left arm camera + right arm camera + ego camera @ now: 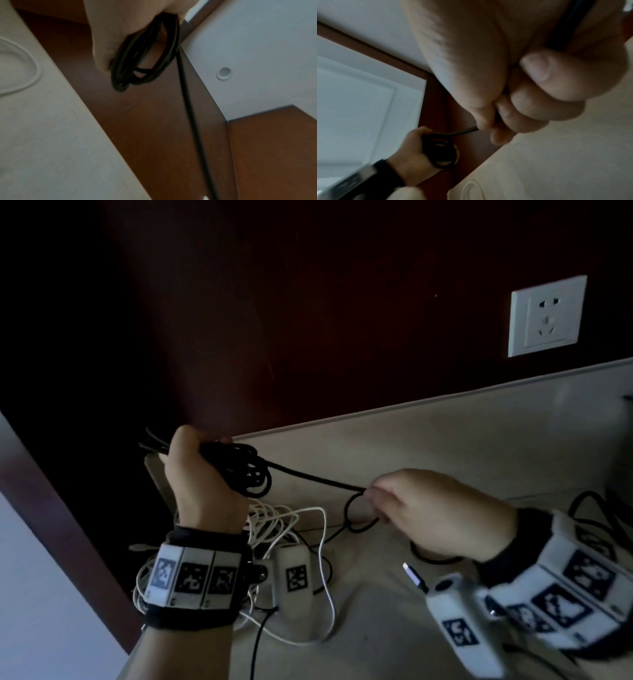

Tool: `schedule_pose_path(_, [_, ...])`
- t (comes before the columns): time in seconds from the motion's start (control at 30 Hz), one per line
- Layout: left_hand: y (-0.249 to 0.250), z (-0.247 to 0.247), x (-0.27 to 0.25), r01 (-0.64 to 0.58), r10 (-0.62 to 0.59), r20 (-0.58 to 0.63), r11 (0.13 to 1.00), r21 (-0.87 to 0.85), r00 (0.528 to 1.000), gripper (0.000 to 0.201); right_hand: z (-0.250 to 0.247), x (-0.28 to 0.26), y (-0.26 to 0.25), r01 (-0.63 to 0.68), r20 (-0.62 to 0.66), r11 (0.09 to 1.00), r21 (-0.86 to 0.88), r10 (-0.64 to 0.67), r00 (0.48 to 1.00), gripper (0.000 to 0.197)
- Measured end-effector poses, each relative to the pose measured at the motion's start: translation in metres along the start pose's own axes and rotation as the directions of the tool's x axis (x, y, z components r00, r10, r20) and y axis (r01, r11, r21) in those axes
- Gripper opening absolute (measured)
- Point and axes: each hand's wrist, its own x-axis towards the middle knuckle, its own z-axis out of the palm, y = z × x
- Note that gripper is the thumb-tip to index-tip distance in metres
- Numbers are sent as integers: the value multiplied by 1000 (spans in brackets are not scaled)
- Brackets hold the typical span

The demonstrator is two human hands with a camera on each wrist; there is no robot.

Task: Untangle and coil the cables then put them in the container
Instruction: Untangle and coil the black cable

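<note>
The left hand [202, 481] is fisted round a bundle of loops of the black cable [251, 474], held raised above the near-left part of the tabletop [445, 440]; short ends of the bundle stick out behind the knuckles. The right hand [438, 508] pinches the same cable between thumb and curled fingers [537, 67] further along, so a straight run stretches from coil to pinch. Below the pinch the cable curls into a small loop and trails down onto the table toward the wrist.

The step in hand looks like winding the next turn. To do it well, I would keep the run lightly taut, let the cable slide through the right-hand pinch, and lay each turn the same size as those already in the left fist — the small loop by the right fingers could tighten into a kink if pulled hard.

The black cable is thin, round and matte, its loops uneven but gathered. A white cable [301, 542] lies in a loose tangle on the table beneath the left wrist — not yet coiled. No container can be made out; a wall socket [546, 316] sits on the dark wall panel behind.
</note>
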Motion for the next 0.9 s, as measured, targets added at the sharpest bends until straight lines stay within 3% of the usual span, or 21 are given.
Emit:
schedule_pose_path(0.13, [0,12,-17,103,-108,174,994,34,979,52,-14,3,11,-118,-12,993,25,118,993,48])
schedule_pose_path(0.27, [-7,15,-25,239,-288,388,956,171,876,19,-20,-2,1,-74,-188,997,0,72,980,44])
schedule_pose_path(0.37, [-16,15,-32,240,-384,478,911,336,790,41,-20,-8,-11,-11,-280,999,50,25,960,39])
schedule_pose_path(0.43, [-23,16,-37,214,-409,506,892,399,759,51,-17,-10,-18,35,-284,992,122,1,959,34])
schedule_pose_path(0.5, [-28,17,-41,176,-425,509,867,465,749,55,-12,-11,-22,60,-259,979,196,-8,966,29])
schedule_pose_path(0.63, [-36,19,-50,170,-470,586,853,494,659,53,-5,-10,-24,98,-236,954,282,-30,971,21])
schedule_pose_path(0.7, [-38,20,-52,170,-477,601,852,495,641,51,-3,-8,-24,105,-244,948,300,-30,969,23])
schedule_pose_path(0.8, [-36,20,-48,129,-438,558,853,506,705,55,-4,-8,-25,100,-208,923,371,-23,978,20])
schedule_pose_path(0.9, [-29,17,-36,159,-325,380,900,407,866,58,-7,-10,-23,55,-131,935,350,-10,991,25])
